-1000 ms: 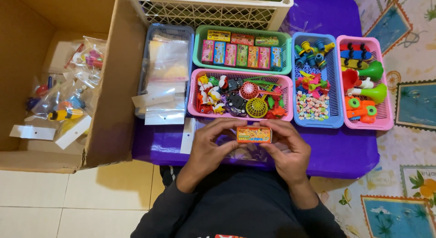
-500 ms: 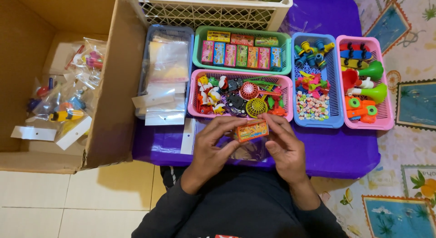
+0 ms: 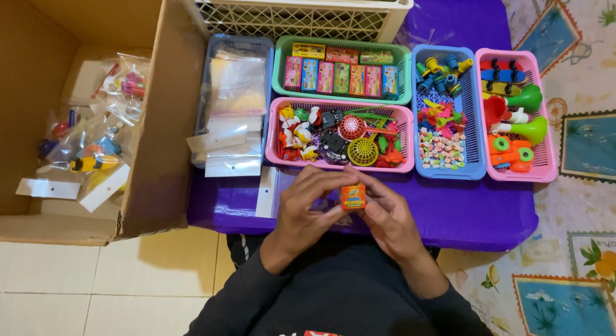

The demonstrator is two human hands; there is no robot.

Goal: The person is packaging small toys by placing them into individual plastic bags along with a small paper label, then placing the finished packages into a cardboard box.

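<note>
While both my hands, left hand [image 3: 307, 211] and right hand [image 3: 384, 215], pinch the small orange box [image 3: 353, 197] fingertips closed, near the pink basket [image 3: 340, 164], I should grip lightly, avoiding crushing it.

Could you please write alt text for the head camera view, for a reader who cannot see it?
A person's left hand and right hand together hold a small orange box above a purple table. Behind it stand baskets of small toys: a pink basket, a green one, a blue one; a cardboard box stands left.
</note>
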